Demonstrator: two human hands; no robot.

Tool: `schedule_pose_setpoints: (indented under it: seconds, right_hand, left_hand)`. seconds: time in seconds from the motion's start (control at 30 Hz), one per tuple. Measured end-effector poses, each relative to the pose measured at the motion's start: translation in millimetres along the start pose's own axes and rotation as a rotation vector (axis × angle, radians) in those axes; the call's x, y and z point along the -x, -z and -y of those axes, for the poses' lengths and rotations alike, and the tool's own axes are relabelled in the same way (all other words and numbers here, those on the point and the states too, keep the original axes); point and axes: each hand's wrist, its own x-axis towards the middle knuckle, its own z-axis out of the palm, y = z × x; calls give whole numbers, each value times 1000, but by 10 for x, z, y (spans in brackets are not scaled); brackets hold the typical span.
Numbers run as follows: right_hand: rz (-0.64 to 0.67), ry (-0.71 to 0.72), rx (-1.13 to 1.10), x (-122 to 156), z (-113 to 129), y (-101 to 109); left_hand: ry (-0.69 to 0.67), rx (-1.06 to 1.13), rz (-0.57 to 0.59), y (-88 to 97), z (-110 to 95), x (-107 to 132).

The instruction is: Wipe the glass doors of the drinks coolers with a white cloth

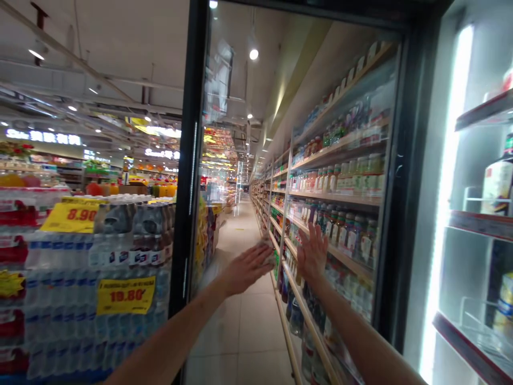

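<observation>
A glass door (244, 326) with a black frame stands open in front of me, beside a lit refrigerated cabinet. My left hand (249, 266) reaches to the pane with its fingers stretched out flat. By its fingertips is a pale, blurred patch; I cannot tell if this is a reflection or a thin cloth under the hand. My right hand (312, 252) is raised to its right, palm toward the glass and fingers spread, with nothing seen in it. Whether the right palm touches the pane is not clear.
On the right, the cabinet's shelves (481, 224) hold bottles beside a bright light strip (452, 176). Through or in the glass appear long bottle shelves (336, 200) and a tiled aisle (236, 230). Left of the door are stacked bottle packs (60, 299) with yellow price signs (126, 295).
</observation>
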Motion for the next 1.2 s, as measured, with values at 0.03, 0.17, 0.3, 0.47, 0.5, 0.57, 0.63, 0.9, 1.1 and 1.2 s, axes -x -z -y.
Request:
schedule_pose_setpoints:
  seconds: [0.03,0.17,0.3,0.47,0.5,0.57,0.63,0.9,1.1,1.2]
  right_hand:
    - [0,-1,3,1,-3,-2]
    - [-5,-18,3,2,1,6]
    - [0,-22,-5,-4,10,32]
    - [-22,-21,-12,-25,30,72]
    - [-31,-18,-12,-30,35,79]
    - [-37,-12,-13,-36,41,89]
    - [-34,-7,-12,-35,39,92]
    - [-36,-9,-11,-24,22,94]
    - [-21,-26,-7,-21,37,79]
    - [-32,-31,-18,-29,47,76]
  left_hand:
    - [-20,3,5,20,52,-57]
    - [342,-91,-114,167,376,-229]
    - [368,9,-121,284,431,-329]
    - [608,35,-196,425,515,-389]
    - [707,-32,-264,452,597,-393]
    - [833,-135,-376,489,772,-398]
    - [862,-155,-449,494,878,-407]
    - [572,-74,-309,446,680,-458]
    - [738,-200,-524,490,975,-466]
    - [483,-179,-288,310,576,-498]
